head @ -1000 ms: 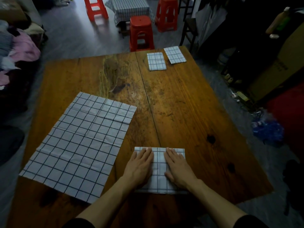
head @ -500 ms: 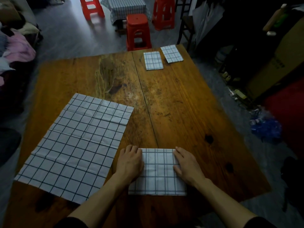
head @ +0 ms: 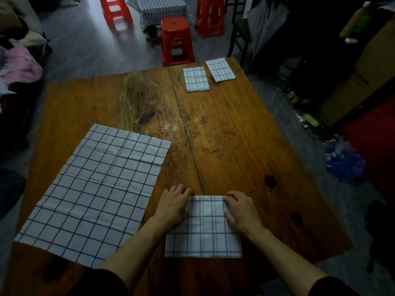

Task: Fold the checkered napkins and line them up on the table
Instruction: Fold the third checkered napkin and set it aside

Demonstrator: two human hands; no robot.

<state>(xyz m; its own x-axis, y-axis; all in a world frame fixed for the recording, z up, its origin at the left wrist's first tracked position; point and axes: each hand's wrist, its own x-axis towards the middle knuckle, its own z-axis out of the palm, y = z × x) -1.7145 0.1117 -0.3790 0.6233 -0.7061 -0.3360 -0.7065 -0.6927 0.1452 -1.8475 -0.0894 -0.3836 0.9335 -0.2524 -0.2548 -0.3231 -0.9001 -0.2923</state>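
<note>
Change: my left hand and right hand have slid apart to the far corners of the folded blue-checked cloth napkin.
Grip: both pinch those corners, fingers curled.
Meaning: I judge another fold or a carry to the two folded checked napkins at the far right of the brown wooden bench comes next.

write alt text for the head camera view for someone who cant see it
Two bare hands, left and right, grip the far corners of a partly folded checkered napkin at the near edge of a wooden table. An unfolded napkin lies to the left, and two folded napkins sit side by side at the far edge.
</note>
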